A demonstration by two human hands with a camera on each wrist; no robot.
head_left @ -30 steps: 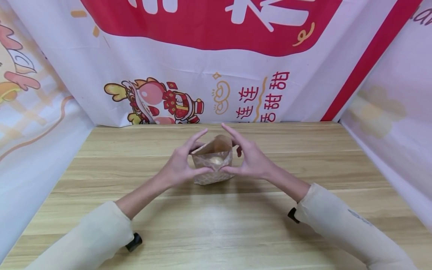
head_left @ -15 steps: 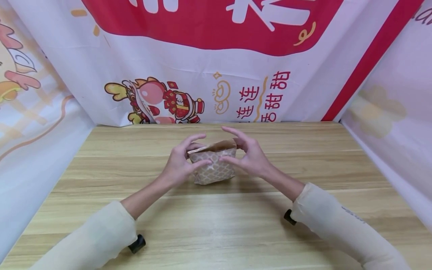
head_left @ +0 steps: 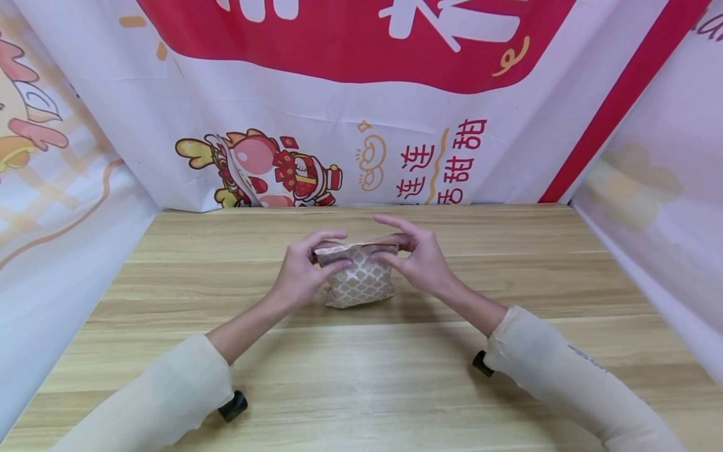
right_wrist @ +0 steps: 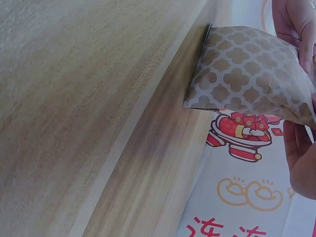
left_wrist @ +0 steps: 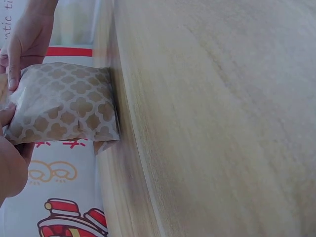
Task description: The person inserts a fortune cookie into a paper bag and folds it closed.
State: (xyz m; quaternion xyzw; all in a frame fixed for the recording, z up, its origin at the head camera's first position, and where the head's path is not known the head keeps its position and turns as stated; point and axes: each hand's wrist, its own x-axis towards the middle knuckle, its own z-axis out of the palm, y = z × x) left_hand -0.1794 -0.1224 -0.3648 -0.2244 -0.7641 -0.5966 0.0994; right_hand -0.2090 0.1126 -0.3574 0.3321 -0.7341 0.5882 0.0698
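A small brown paper bag (head_left: 361, 282) with a white lattice print stands on the wooden table, its top edge pressed nearly flat. My left hand (head_left: 302, 267) pinches the bag's upper left side, thumb on the front and fingers behind. At the upper right, my right hand (head_left: 420, 257) holds it the same way, its index finger raised off the paper. Both wrist views show the bag (left_wrist: 69, 103) bulging in the middle, its bottom edge at the tabletop. What is inside is hidden. In the right wrist view the printed bag (right_wrist: 247, 71) has creases near the thumbs.
The wood-grain table (head_left: 350, 389) spreads around the bag on all sides. Behind it hangs a white and red printed cloth (head_left: 339, 100), with more cloth at the left and right. A dark wrist strap end (head_left: 233, 406) sticks out below the left sleeve.
The bag's mouth, wide with a pale thing showing inside a second ago, has been drawn together. The thumbs have pushed the front panel up and back, and the front print now faces me.
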